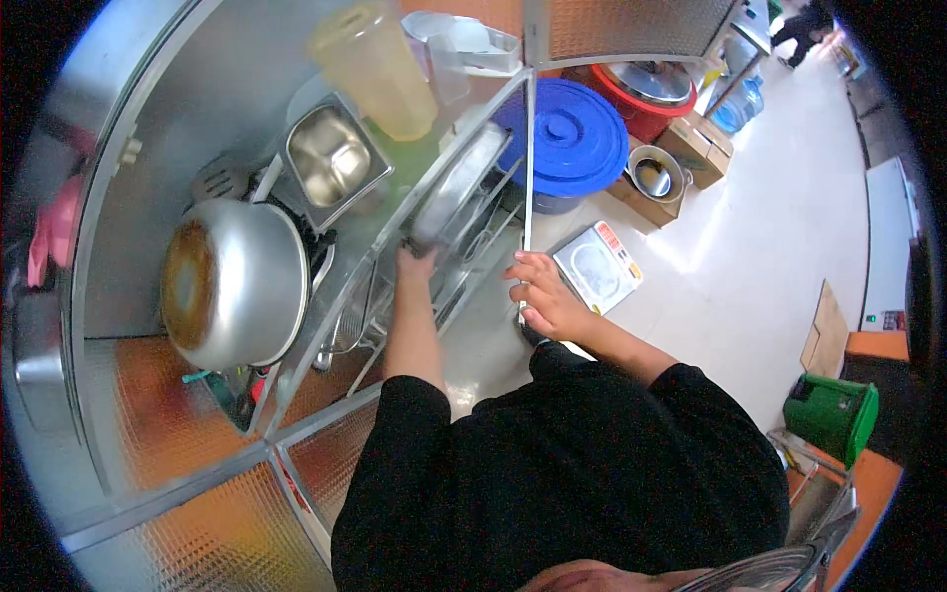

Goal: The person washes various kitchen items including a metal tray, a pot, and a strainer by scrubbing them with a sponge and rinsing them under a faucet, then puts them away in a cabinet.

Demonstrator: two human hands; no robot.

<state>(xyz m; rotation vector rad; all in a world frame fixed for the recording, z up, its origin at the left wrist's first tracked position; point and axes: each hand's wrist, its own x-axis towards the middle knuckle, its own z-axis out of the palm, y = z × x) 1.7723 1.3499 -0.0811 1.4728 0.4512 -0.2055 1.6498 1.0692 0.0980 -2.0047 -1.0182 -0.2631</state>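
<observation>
Inside a metal-framed cabinet, my left hand reaches to the near end of a shiny metal pan or lid on a lower rack; the fingers are blurred, so its grip cannot be told. My right hand is beside the cabinet's upright metal edge, fingers apart and slightly curled, holding nothing visible. On the shelf to the left stand a large metal pot with a browned base, a rectangular steel food pan and a yellowish plastic pitcher. A wire strainer lies lower down.
A blue lidded tub, a red tub and a cardboard box stand beyond the cabinet. A flat white appliance is near my right hand. A green bin stands at right. A person is far off at upper right.
</observation>
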